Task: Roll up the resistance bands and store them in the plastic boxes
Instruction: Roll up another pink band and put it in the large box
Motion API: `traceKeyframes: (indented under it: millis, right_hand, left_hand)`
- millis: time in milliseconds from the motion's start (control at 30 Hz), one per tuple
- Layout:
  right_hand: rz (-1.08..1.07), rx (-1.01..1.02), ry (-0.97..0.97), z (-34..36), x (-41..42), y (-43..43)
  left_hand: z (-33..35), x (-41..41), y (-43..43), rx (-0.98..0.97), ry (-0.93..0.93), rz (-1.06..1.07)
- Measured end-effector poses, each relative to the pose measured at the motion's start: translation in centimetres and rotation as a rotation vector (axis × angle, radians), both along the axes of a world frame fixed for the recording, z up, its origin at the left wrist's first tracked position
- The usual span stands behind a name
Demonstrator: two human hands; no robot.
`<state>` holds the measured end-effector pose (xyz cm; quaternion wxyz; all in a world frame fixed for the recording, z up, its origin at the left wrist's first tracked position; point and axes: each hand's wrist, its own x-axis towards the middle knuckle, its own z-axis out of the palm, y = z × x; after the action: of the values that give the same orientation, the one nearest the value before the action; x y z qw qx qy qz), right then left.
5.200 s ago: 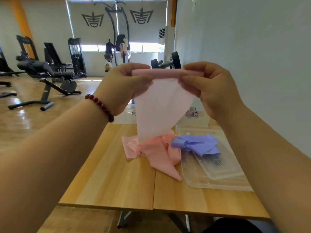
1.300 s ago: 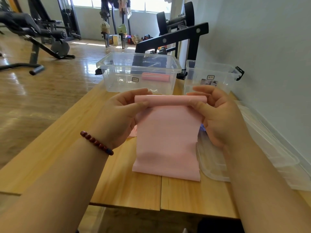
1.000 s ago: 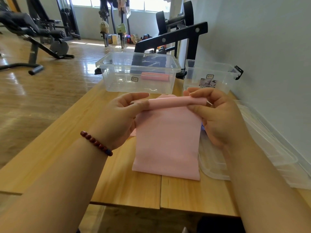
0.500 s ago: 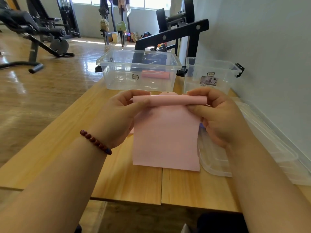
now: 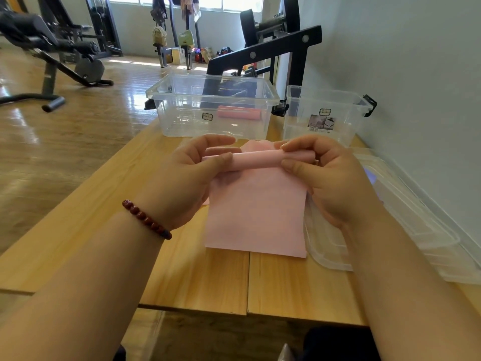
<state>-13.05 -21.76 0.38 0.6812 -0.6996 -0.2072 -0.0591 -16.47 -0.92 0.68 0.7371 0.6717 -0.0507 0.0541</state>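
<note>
I hold a pink resistance band (image 5: pixel 256 209) above the wooden table (image 5: pixel 99 209). Its top is wound into a roll, and the loose tail hangs down to the tabletop. My left hand (image 5: pixel 187 178) pinches the roll's left end between thumb and fingers. My right hand (image 5: pixel 328 175) pinches the right end the same way. A finished pink roll (image 5: pixel 239 114) lies inside the large clear plastic box (image 5: pixel 182 110) at the far side of the table. A smaller clear box (image 5: pixel 325 118) stands to its right. A bit of purple band (image 5: pixel 369 175) shows behind my right hand.
Two clear lids (image 5: pixel 406 212) lie flat on the table's right side along the grey wall. A black weight rack (image 5: pixel 270 48) stands behind the boxes. Gym benches (image 5: pixel 52 48) stand on the wooden floor to the left. The near table edge is close to my body.
The roll has grown thicker and the hanging tail shorter since the earlier frames. Five seconds ago I held the band high with a heap of it lying on the table.
</note>
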Motion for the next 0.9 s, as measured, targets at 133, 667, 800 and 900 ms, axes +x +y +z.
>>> traceKeyframes:
  millis: [133,667,800,900]
  right_hand:
    - [0.054,-0.047,0.105,-0.13,0.11,-0.19]
    - [-0.034,-0.042,0.038,-0.06,0.14,-0.3]
    - [-0.025,-0.085,0.083,0.0,-0.12,0.1]
    - [-0.04,-0.02,0.102,-0.22,-0.28,0.66]
  left_hand:
    - [-0.05,-0.06,0.08,0.075,-0.045,0.02]
    - [-0.19,0.01,0.06,0.044,-0.025,0.066]
    - [-0.29,-0.09,-0.23,0.034,-0.016,0.051]
    - [-0.5,-0.1,-0.5,0.077,-0.028,0.056]
